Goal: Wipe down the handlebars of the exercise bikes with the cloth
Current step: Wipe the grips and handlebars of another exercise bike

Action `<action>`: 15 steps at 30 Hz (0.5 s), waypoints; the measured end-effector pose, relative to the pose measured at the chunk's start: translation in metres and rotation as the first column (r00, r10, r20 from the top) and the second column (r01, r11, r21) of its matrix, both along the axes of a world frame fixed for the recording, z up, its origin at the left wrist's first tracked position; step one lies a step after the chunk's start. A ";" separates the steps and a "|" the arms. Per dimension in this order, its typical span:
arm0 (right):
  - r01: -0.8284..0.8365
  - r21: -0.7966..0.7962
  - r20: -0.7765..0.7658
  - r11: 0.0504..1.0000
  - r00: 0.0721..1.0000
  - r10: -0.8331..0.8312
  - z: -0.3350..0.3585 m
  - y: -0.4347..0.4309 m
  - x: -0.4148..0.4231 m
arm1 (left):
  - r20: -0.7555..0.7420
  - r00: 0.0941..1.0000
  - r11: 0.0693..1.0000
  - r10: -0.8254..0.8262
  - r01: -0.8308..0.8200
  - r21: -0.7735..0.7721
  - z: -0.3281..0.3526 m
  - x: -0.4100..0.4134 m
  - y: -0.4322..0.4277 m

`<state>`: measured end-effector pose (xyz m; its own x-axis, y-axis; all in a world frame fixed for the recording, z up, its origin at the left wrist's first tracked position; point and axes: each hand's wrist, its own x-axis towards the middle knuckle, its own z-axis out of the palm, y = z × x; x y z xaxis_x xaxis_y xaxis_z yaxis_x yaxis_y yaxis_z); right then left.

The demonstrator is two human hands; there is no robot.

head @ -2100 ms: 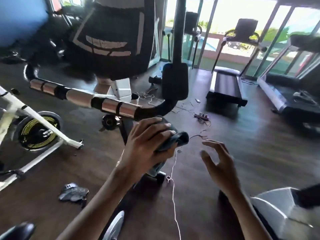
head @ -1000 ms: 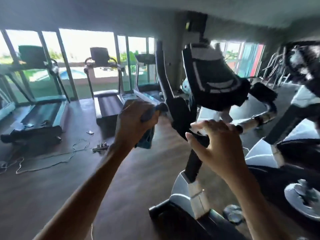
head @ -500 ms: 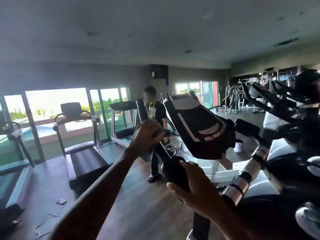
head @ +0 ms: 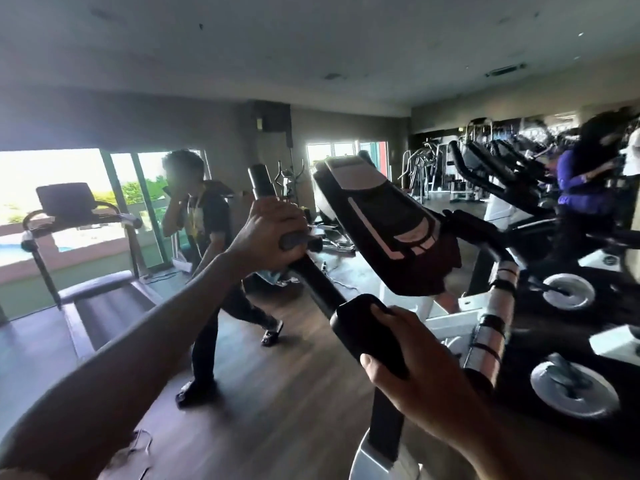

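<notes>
Single view, head-worn and wide-angle. It faces forward, barely tilted down, from just behind the left hand [head: 266, 237] and right hand [head: 426, 368], tight on the handlebar [head: 318, 289]. Ceiling [head: 311, 46] fills the top, a treadmill [head: 65, 199] sits at the frame's left edge.

No readable text; the view seems blurred.

The cloth [head: 272, 274] is mostly hidden inside the left hand [head: 266, 237], with one corner showing below it. The right hand [head: 426, 368] covers the near end of the handlebar pad [head: 360, 327].
</notes>
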<state>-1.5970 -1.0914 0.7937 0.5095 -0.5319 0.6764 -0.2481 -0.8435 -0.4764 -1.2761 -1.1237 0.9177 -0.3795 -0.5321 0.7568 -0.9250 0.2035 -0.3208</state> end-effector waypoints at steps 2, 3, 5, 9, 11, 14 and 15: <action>0.019 -0.010 0.009 1.000 1.000 -0.019 -0.001 0.001 0.000 | -0.007 0.999 0.998 -0.054 0.054 0.023 -0.016 0.002 0.002; 0.026 -0.006 0.006 1.000 1.000 -0.025 0.000 0.001 0.000 | -0.016 0.999 0.997 -0.042 0.043 0.067 -0.012 0.008 0.002; 0.011 0.013 -0.006 1.000 1.000 -0.011 0.001 0.001 0.000 | 0.033 0.998 0.989 0.051 -0.055 0.140 0.011 0.022 0.000; 0.000 -0.014 -0.009 1.000 1.000 -0.001 0.001 -0.001 0.000 | 0.128 0.971 0.968 0.201 -0.217 0.126 0.050 0.031 -0.007; 0.012 -0.017 -0.014 1.000 1.000 -0.012 0.001 -0.001 -0.002 | 0.094 0.987 0.990 0.134 -0.138 0.040 0.040 0.022 -0.009; 0.049 -0.009 -0.037 0.999 0.998 -0.049 0.003 0.002 -0.002 | 0.011 0.999 0.994 -0.043 0.044 -0.099 -0.003 0.012 -0.002; 0.057 -0.013 -0.036 0.998 0.998 -0.057 0.003 0.002 -0.002 | -0.029 0.998 0.990 -0.064 0.059 -0.131 -0.016 0.009 0.001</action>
